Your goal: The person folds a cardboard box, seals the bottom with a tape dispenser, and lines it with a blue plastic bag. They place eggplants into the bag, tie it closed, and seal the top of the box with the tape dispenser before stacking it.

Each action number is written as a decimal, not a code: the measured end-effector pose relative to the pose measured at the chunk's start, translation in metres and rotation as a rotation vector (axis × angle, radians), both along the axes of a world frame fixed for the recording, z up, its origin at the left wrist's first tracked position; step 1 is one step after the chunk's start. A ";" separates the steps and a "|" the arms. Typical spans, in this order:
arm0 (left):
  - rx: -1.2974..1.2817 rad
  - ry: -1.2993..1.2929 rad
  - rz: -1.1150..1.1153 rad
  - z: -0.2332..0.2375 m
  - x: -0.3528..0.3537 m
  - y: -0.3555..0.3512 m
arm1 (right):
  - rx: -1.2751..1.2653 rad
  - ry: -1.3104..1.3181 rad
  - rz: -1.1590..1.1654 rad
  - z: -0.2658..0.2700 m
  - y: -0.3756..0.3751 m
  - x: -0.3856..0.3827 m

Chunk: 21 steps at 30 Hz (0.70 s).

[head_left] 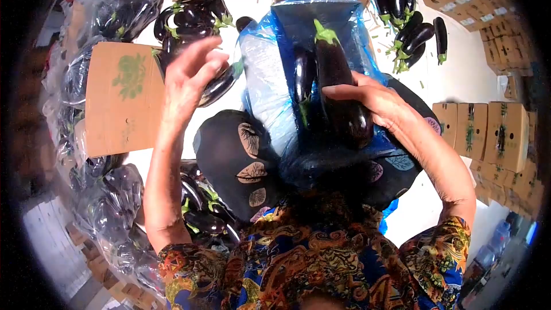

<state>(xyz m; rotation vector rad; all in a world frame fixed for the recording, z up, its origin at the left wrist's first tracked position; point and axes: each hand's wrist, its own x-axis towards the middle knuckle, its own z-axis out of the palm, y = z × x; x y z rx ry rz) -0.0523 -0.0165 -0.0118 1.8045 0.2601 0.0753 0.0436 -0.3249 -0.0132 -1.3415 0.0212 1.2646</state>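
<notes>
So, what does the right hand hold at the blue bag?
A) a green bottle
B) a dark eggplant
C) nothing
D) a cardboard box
B: the right hand closes around a dark eggplant with a green cap, in front of the blue bag.

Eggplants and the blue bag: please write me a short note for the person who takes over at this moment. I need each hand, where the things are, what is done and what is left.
Left hand: closed around the left eggplant, beside the blue bag.
Right hand: grips the large eggplant, stem up, at the open bag.
Done: one smaller eggplant already lies in the bag.
Left: loose eggplants lie in the far-left pile and the far-right pile. A cardboard box sits on the left.
</notes>
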 end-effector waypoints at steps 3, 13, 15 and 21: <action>-0.133 0.071 0.209 -0.054 -0.043 0.031 | -0.185 -0.106 0.030 -0.014 0.009 -0.003; -0.289 0.321 0.669 -0.174 -0.208 0.036 | -0.834 -0.804 0.543 -0.120 0.059 0.018; -0.377 0.288 0.689 -0.203 -0.234 0.030 | -0.984 -1.006 0.718 -0.114 0.074 -0.003; -0.263 0.492 0.743 -0.218 -0.263 0.003 | -1.139 -1.144 0.981 -0.109 0.094 -0.008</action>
